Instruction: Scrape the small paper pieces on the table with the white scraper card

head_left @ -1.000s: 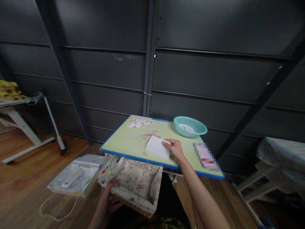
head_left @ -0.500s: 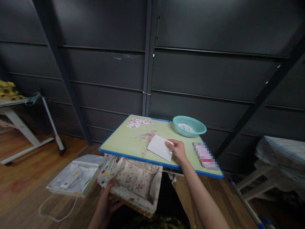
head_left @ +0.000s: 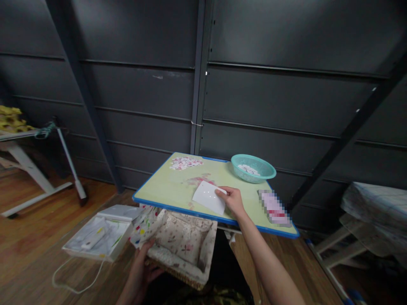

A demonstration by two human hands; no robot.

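On the green table (head_left: 165,186) the right hand (head_left: 233,201) pinches a tilted white card (head_left: 208,197); the left hand (head_left: 143,264) clamps the lined basket (head_left: 186,239) steady below.

R hand (head_left: 233,201) slid white card (head_left: 208,197) slightly left.

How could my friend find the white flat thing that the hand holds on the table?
Find the green table with a blue rim before the dark wall. Near its front edge the right hand pinches the white card. It is the only plain white rectangle there: the teal bowl is round, the pink bits lie scattered.
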